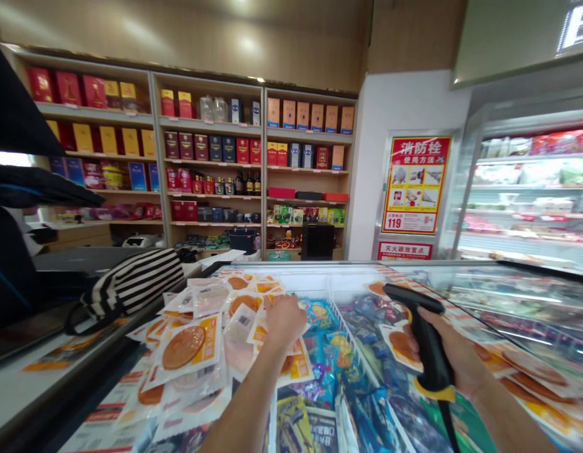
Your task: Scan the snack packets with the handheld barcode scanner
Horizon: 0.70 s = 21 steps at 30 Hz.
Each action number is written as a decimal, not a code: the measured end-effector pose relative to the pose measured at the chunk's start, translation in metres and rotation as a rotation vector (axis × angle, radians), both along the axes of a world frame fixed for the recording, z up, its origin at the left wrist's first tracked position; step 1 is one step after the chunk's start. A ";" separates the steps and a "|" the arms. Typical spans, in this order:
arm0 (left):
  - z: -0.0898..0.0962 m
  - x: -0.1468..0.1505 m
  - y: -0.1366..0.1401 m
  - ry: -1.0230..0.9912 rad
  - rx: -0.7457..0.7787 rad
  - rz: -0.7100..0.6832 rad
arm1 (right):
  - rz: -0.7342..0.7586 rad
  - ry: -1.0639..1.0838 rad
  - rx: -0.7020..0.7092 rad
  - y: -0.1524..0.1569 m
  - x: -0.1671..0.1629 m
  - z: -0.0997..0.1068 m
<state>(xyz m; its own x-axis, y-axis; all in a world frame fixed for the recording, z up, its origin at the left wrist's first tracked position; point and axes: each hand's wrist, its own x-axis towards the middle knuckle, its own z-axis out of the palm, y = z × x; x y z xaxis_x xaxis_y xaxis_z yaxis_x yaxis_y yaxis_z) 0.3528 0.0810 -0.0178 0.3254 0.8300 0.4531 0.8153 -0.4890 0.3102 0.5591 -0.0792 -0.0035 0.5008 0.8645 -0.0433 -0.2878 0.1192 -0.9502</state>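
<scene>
Head view: at centre, the left hand point(285, 321) rests on the round-patty packets point(183, 348), fingers curled; whether they pinch one I cannot tell. Lower right, the right hand point(461, 353) grips a black barcode scanner point(431, 352), hiding some blue bags point(390, 343). A striped pouch point(135, 283) lies left.

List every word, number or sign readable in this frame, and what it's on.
"消防栓": upper red sign
"使用方法": same sign, below that
"119": same sign, bottom left
"灭火器放置点": lower red sign
Smaller lines on both signs: too small.
Flat packets, freezer bags, shelf boxes: print too small or blurred to read reliably.
</scene>
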 end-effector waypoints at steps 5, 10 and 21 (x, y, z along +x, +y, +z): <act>0.003 0.047 -0.046 0.011 0.030 -0.322 | -0.110 -0.017 -0.071 -0.016 0.027 0.010; -0.030 0.110 -0.086 0.024 -0.049 -0.650 | -0.234 -0.088 -0.190 -0.039 0.065 0.007; -0.042 0.145 -0.064 -0.407 -0.471 -0.692 | -0.343 0.089 -0.059 -0.073 0.110 -0.018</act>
<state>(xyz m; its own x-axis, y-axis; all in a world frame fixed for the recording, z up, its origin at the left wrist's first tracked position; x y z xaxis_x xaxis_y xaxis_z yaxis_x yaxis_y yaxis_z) 0.4980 0.0167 -0.0597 0.7060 0.6382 0.3071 0.1741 -0.5767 0.7982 0.6695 -0.1525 -0.0219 0.7535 0.6413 -0.1445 -0.3223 0.1689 -0.9314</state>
